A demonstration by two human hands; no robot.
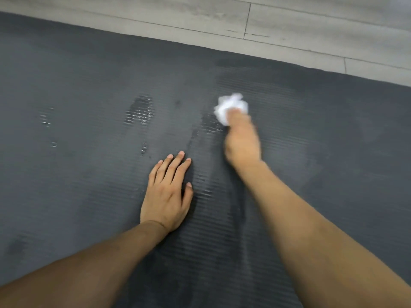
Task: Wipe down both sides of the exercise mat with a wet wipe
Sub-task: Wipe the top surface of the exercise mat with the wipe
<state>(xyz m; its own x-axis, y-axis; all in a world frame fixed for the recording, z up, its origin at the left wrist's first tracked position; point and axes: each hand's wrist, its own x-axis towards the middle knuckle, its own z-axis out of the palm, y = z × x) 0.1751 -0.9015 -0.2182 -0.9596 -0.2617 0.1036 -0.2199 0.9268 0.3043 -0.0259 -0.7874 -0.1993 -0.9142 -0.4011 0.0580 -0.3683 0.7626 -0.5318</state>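
Observation:
A dark grey ribbed exercise mat (89, 90) lies flat and fills most of the view. Wet streaks shine on it around the middle. My left hand (168, 192) rests flat on the mat near the centre, fingers straight and spread a little. My right hand (241, 141), blurred by motion, holds a crumpled white wet wipe (231, 106) against the mat, up and to the right of the left hand. The wipe sticks out past the fingers.
Pale grey wood-look floor (289, 25) runs along the mat's far edge at the top and top right. A darker damp patch shows on the mat beyond the wipe.

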